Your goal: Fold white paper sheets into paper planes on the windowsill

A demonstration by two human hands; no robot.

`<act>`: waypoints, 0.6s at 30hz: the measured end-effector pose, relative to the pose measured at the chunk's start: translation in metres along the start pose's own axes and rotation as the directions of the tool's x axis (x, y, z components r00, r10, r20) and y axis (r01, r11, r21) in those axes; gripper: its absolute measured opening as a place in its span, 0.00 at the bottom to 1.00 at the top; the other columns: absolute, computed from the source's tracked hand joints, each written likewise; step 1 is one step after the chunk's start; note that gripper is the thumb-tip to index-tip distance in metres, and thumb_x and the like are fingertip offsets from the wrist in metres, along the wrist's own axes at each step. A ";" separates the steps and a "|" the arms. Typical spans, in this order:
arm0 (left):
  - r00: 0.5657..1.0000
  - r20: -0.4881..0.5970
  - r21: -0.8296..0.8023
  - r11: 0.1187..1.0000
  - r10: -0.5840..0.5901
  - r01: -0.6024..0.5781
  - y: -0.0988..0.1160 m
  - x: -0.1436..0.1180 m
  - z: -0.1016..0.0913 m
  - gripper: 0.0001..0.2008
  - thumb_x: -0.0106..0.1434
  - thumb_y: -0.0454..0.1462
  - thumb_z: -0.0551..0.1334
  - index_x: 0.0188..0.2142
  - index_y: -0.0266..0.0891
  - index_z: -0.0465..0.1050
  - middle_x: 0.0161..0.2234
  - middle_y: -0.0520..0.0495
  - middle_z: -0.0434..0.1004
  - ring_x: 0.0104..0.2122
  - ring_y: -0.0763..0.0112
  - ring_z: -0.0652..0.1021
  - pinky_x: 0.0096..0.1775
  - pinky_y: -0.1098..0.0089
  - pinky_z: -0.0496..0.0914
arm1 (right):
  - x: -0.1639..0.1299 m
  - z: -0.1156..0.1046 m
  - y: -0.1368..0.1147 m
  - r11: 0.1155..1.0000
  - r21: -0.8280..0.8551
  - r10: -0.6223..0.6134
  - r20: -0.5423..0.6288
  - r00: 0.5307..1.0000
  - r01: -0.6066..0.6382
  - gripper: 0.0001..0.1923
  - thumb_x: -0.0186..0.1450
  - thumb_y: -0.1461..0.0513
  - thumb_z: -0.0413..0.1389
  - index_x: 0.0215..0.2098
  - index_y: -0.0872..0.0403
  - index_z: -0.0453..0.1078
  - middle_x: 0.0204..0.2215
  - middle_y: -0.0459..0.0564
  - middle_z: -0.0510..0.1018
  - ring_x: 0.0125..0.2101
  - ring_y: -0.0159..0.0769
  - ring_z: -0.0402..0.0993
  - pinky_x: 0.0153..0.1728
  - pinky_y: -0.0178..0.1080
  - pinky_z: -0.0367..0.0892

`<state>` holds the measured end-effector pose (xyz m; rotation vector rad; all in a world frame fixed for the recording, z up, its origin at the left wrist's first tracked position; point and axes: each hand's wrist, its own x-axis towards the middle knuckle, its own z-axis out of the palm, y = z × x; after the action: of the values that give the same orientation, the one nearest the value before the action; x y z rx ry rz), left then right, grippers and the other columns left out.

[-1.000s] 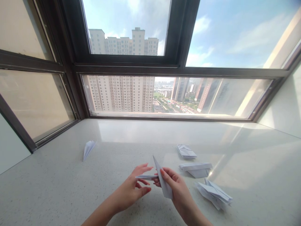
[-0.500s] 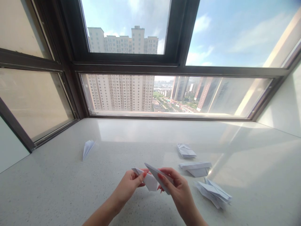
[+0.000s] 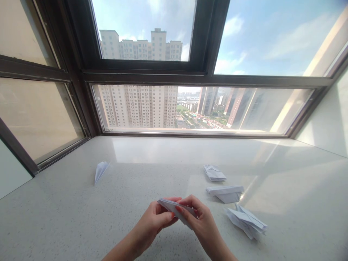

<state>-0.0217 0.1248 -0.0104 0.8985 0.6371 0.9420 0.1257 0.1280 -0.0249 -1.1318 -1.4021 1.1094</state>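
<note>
You face a large dark-framed window [image 3: 206, 78] that fills the upper half of the view, with tall apartment blocks and a cloudy blue sky beyond the glass. Below it, a pale speckled tabletop [image 3: 54, 217] spreads across the whole lower half, running right up to the window frame.

Near the bottom centre, your two bare forearms reach in and your hands meet just above the tabletop. Your left hand [image 3: 154, 223] and your right hand [image 3: 202, 224] together hold a folded white paper plane [image 3: 175, 209], which lies roughly level between them, its pointed end towards the left. The fingers of both hands are curled closed on the paper, with the thumbs on top and the fingertips of the two hands nearly touching each other.

To the right of your hands, three more folded papers rest on the tabletop, close to one another in a loose line. The nearest is a crumpled pile of paper [image 3: 246, 220], just beside your right hand. Beyond it lies a folded paper boat shape [image 3: 225, 193], and farther back a small creased paper [image 3: 214, 173].

Well apart on the left, nearer the window corner, a single small paper dart [image 3: 100, 171] lies alone.
</note>
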 end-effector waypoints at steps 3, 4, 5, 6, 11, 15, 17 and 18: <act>1.000 0.012 0.000 1.000 0.019 -0.019 -0.001 0.000 0.000 0.15 0.51 0.34 0.64 0.41 0.38 0.73 0.39 0.44 0.77 0.43 0.62 0.73 0.51 0.60 0.60 | 0.000 -0.002 -0.001 0.998 -0.056 -0.003 0.040 0.999 0.005 0.14 0.53 0.52 0.57 0.24 0.55 0.69 0.21 0.47 0.73 0.23 0.32 0.64 0.23 0.33 0.58; 1.000 0.010 0.017 1.000 0.023 -0.023 -0.001 0.000 0.000 0.15 0.52 0.35 0.63 0.41 0.37 0.73 0.39 0.44 0.77 0.42 0.62 0.74 0.51 0.60 0.61 | 0.000 -0.002 -0.002 0.998 -0.060 -0.005 0.047 0.999 0.008 0.14 0.53 0.52 0.57 0.24 0.55 0.69 0.22 0.47 0.74 0.24 0.32 0.65 0.24 0.33 0.59; 1.000 0.004 0.038 0.999 0.025 -0.026 -0.001 -0.001 0.000 0.15 0.53 0.36 0.62 0.42 0.37 0.72 0.38 0.43 0.77 0.42 0.63 0.74 0.51 0.60 0.61 | -0.001 -0.002 -0.002 0.998 -0.060 -0.007 0.047 0.999 0.010 0.13 0.54 0.52 0.57 0.24 0.55 0.69 0.22 0.47 0.74 0.24 0.33 0.65 0.24 0.33 0.59; 1.000 -0.001 0.060 0.998 0.025 -0.025 -0.001 -0.001 0.000 0.15 0.55 0.37 0.61 0.43 0.36 0.72 0.38 0.43 0.77 0.42 0.63 0.74 0.51 0.60 0.61 | -0.001 -0.002 -0.003 0.998 -0.060 -0.008 0.044 0.999 0.010 0.13 0.54 0.52 0.57 0.25 0.55 0.68 0.23 0.47 0.75 0.24 0.33 0.66 0.24 0.33 0.59; 0.999 0.038 0.121 0.992 0.015 -0.020 0.001 0.000 0.001 0.18 0.57 0.40 0.59 0.45 0.35 0.70 0.39 0.41 0.77 0.41 0.61 0.74 0.50 0.57 0.62 | -0.002 0.000 -0.003 0.992 -0.124 -0.024 0.028 0.999 0.027 0.11 0.54 0.54 0.57 0.27 0.54 0.68 0.25 0.47 0.76 0.26 0.35 0.68 0.27 0.34 0.60; 0.999 -0.003 0.123 0.991 0.045 -0.045 0.001 0.000 0.001 0.18 0.57 0.42 0.58 0.45 0.34 0.71 0.38 0.41 0.77 0.41 0.61 0.75 0.50 0.57 0.62 | -0.002 -0.001 0.001 0.962 -0.241 -0.135 -0.029 0.990 0.124 0.08 0.54 0.56 0.57 0.28 0.52 0.69 0.26 0.48 0.74 0.29 0.38 0.67 0.30 0.37 0.61; 0.996 -0.054 0.112 0.991 0.075 -0.068 0.002 0.001 0.000 0.18 0.56 0.43 0.59 0.43 0.34 0.72 0.40 0.40 0.76 0.42 0.60 0.74 0.50 0.58 0.62 | -0.001 -0.003 0.003 0.928 -0.325 -0.228 -0.105 0.968 0.183 0.09 0.52 0.57 0.59 0.31 0.51 0.70 0.30 0.50 0.74 0.33 0.41 0.66 0.36 0.41 0.61; 0.994 -0.071 0.104 0.991 0.086 -0.079 0.002 0.001 -0.001 0.18 0.56 0.43 0.59 0.42 0.34 0.73 0.40 0.40 0.76 0.42 0.60 0.74 0.50 0.58 0.62 | 0.000 -0.005 0.004 0.918 -0.346 -0.256 -0.150 0.955 0.192 0.12 0.51 0.57 0.60 0.34 0.50 0.69 0.33 0.51 0.73 0.36 0.43 0.65 0.39 0.43 0.60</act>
<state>-0.0229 0.1266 -0.0089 0.9890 0.7220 1.0291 0.1306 0.1285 -0.0287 -1.2366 -1.5538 0.5971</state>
